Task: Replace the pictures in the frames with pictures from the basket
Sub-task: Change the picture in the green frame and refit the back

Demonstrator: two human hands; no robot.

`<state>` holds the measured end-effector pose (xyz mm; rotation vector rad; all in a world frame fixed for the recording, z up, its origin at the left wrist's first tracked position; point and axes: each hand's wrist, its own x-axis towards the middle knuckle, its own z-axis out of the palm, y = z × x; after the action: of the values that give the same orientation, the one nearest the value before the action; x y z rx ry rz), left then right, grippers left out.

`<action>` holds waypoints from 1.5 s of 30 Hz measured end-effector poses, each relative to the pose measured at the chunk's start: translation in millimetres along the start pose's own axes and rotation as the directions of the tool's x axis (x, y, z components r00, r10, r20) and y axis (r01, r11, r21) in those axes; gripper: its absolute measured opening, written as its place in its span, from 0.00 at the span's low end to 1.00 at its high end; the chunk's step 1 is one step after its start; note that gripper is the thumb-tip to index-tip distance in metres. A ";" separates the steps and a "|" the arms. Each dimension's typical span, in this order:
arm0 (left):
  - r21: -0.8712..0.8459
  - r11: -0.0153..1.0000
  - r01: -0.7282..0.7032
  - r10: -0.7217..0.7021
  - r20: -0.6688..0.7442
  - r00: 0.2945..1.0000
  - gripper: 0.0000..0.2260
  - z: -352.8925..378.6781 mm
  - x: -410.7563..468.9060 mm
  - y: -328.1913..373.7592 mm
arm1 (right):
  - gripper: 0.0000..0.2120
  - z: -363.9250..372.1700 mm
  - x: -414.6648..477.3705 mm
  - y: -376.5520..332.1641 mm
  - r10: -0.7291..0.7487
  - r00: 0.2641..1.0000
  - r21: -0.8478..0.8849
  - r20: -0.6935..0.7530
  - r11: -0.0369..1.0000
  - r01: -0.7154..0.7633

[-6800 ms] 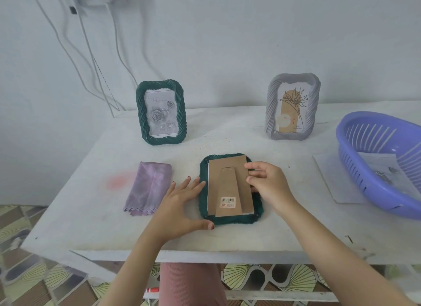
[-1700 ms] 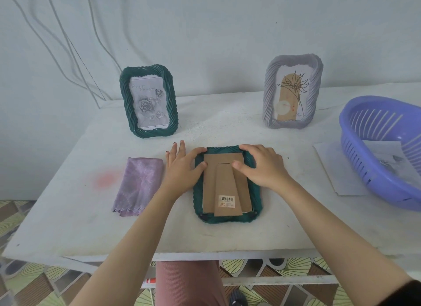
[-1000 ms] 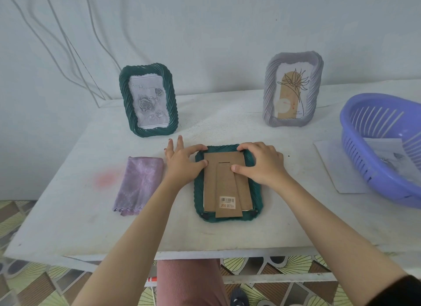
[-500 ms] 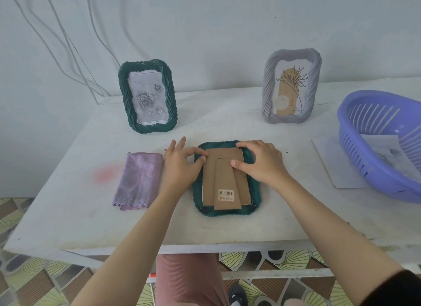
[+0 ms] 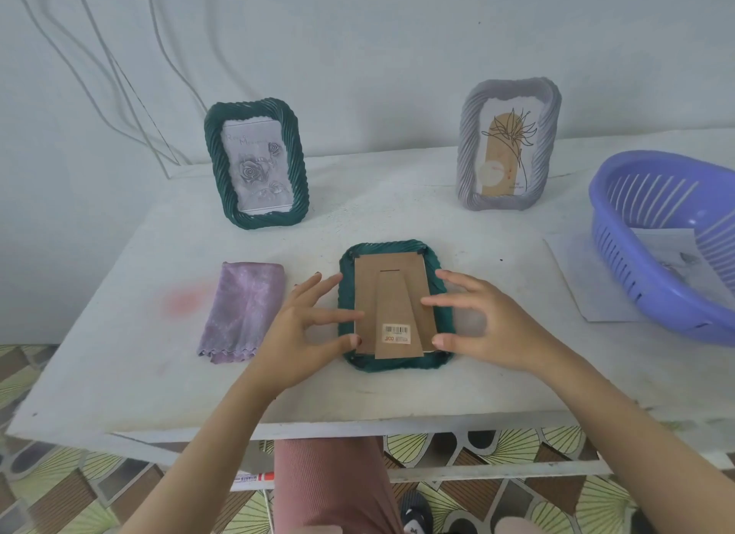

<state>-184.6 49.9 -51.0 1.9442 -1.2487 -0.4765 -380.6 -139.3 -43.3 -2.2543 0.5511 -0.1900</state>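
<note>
Green frame lies face down at the middle of the desk, cardboard back up, likely so it can be opened; left hand and right hand flank it, fingers spread wide, tips on its edges, gripping nothing. Frames number three: this one, plus a second green frame and a grey frame standing behind; one basket, one loose sheet, one cloth.

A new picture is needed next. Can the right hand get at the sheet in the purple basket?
Probably yes: the right hand is open and empty, the basket stands open-topped to its right, nothing lies between them, and the sheet lies uncovered inside.
</note>
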 end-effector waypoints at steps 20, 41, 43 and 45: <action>0.432 0.850 -0.302 0.234 0.203 0.951 0.20 -11.0 13.2 7.2 | 0.27 -3.2 -2.9 -4.9 -0.099 0.993 -0.278 0.059 0.954 0.111; 0.426 0.854 -0.300 0.316 0.035 0.948 0.12 10.5 -2.0 4.1 | 0.22 22.6 -15.7 3.6 -0.047 0.991 -0.138 -0.126 0.990 0.029; 0.323 0.920 -0.223 0.241 -0.018 0.970 0.13 10.6 -2.8 3.3 | 0.20 21.1 -14.3 1.0 -0.015 0.992 -0.100 -0.121 0.995 0.003; 0.202 0.972 -0.121 0.132 -0.042 0.990 0.16 11.1 -2.4 7.5 | 0.17 20.2 -13.4 -3.7 0.009 0.990 -0.008 -0.140 1.000 -0.010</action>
<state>-197.5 45.8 -52.6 2.0113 -1.4199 -0.2383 -385.2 -117.6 -53.7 -2.2580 0.6368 -0.3433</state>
